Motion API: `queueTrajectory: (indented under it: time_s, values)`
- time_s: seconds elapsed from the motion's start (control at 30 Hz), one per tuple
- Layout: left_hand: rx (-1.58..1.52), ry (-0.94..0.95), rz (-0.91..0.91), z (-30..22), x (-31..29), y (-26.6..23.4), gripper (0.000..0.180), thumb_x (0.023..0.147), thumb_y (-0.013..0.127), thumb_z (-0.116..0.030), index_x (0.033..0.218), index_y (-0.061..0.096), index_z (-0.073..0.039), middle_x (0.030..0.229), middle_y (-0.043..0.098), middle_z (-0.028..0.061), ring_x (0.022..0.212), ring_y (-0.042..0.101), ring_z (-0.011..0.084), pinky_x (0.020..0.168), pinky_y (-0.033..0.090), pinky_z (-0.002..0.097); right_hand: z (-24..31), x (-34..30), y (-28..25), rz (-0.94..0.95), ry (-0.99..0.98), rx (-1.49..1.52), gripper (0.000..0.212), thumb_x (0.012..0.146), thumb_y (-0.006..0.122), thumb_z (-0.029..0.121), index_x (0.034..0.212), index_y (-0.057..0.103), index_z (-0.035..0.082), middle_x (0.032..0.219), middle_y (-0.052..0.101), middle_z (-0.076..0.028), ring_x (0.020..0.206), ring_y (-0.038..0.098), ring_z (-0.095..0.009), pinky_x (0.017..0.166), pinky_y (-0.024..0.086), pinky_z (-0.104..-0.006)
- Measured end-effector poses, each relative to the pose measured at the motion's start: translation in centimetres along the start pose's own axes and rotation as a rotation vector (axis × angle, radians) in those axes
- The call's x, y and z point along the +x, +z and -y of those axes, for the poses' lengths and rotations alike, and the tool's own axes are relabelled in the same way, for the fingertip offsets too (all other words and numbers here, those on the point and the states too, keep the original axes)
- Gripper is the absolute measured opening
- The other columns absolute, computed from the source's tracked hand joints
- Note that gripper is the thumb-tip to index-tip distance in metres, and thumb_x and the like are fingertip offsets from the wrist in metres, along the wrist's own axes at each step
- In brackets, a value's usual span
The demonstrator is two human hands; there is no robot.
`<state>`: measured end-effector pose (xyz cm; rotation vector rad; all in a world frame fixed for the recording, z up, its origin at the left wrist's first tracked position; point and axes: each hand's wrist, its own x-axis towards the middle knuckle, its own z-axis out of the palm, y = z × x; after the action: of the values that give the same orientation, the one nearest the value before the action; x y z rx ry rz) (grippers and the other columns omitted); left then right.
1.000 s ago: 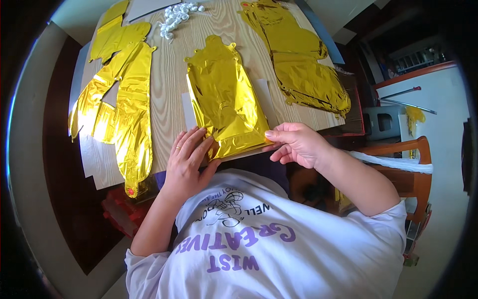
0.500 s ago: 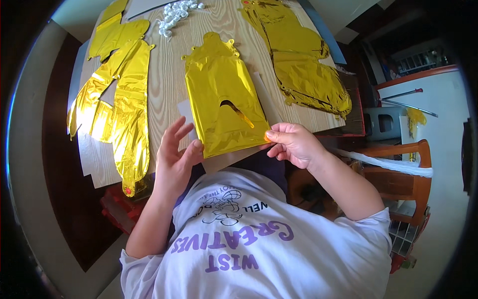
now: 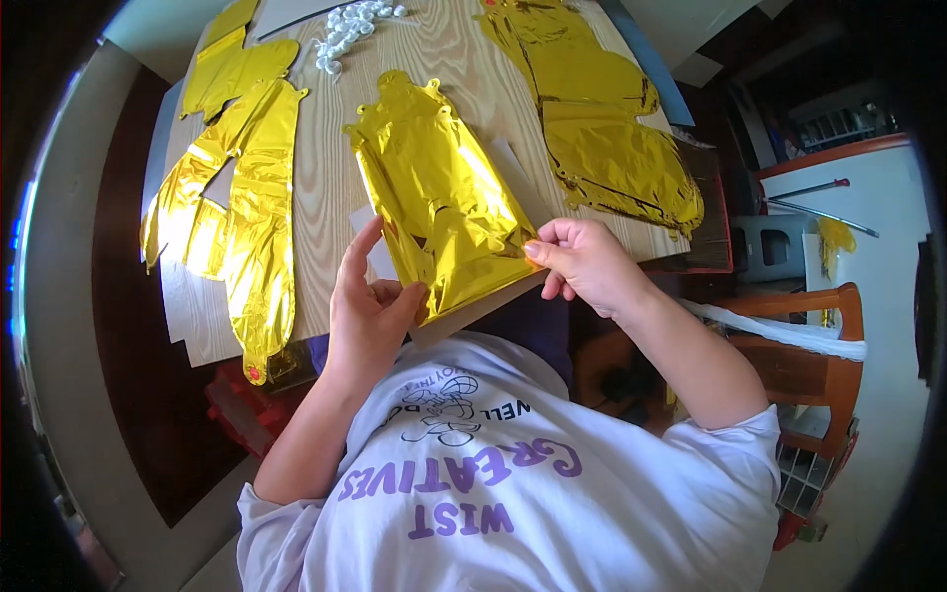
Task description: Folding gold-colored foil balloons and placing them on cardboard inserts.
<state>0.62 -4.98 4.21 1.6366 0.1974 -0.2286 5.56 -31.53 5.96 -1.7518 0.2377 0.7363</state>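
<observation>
Flat on the wooden table in front of me lies a shiny gold foil balloon (image 3: 424, 168), folded lengthwise, with small tabs at its far end. My right hand (image 3: 592, 264) pinches its near right corner between thumb and fingers; a bit of orange shows at the thumb tip. At the near left corner, my left hand (image 3: 367, 316) has its thumb on the foil. Its index finger stretches up along the left edge, and the fingertips under the foil are hidden. The near part of the foil is creased and slightly lifted.
More gold foil balloons lie at the left (image 3: 261, 197) and at the right (image 3: 612, 128) of the wooden table (image 3: 330, 158). Coils of white ribbon (image 3: 347, 35) sit at the far side. A wooden chair (image 3: 838, 385) with a white strip over it stands at the right.
My left hand has moved right and taken the balloon's near left corner. The foil's far end has shifted left, its surface has crumpled, and its slot has become mostly covered.
</observation>
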Motion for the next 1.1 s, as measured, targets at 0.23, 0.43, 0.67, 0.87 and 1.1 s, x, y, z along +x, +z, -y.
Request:
queueTrajectory:
  time_s: [0.23,0.43,0.67,0.87,1.1]
  values:
    - [0.071,-0.008,-0.028,1.0,-0.2,0.2,0.075,0.091,0.064,0.011,0.157,0.032,-0.007,0.154,0.042,0.0168,0.075,0.069,0.0142,0.063,0.055,0.0257,-0.5,1.2,-0.4,-0.08,-0.079,-0.071,0.022,0.1,0.066,0.015,0.113,0.063,-0.002,0.086,0.066,-0.004,0.055,0.06,-0.008,0.047,0.043,-0.0205]
    - [0.752,0.489,-0.112,0.2,-0.7,0.4,0.063,0.086,0.074,-0.002,0.145,0.052,-0.009,0.139,0.057,0.0188,0.09,0.068,0.0269,0.08,0.055,0.0393,-1.6,1.2,0.0,-0.21,-0.224,-0.188,0.023,0.097,0.065,0.006,0.116,0.058,-0.003,0.08,0.069,-0.009,0.054,0.064,-0.014,0.051,0.051,-0.0287]
    - [0.958,0.936,0.29,0.5,0.8,3.9,0.059,0.08,0.08,-0.018,0.135,0.06,-0.008,0.142,0.056,0.0128,0.133,0.053,0.034,0.111,0.042,0.0508,-1.5,1.4,0.3,-0.232,-0.249,-0.214,0.018,0.096,0.066,0.006,0.11,0.056,-0.001,0.077,0.068,-0.009,0.053,0.065,-0.014,0.05,0.051,-0.0295]
    - [0.983,0.94,0.418,0.7,3.9,5.4,0.059,0.086,0.075,-0.026,0.14,0.057,-0.01,0.143,0.055,0.0129,0.135,0.051,0.0329,0.114,0.04,0.0502,-2.1,1.6,0.4,-0.295,-0.328,-0.365,0.017,0.094,0.066,0.006,0.107,0.055,0.002,0.076,0.068,-0.015,0.064,0.069,-0.027,0.059,0.054,-0.0393]
    - [0.96,0.949,0.427,-0.4,6.1,4.7,0.037,0.094,0.068,-0.029,0.124,0.066,-0.008,0.135,0.059,0.012,0.122,0.056,0.0334,0.101,0.046,0.0455,-2.1,1.0,1.4,-0.363,-0.494,-0.653,0.016,0.095,0.061,0.006,0.107,0.051,0.004,0.083,0.068,-0.021,0.079,0.069,-0.043,0.069,0.053,-0.0534]
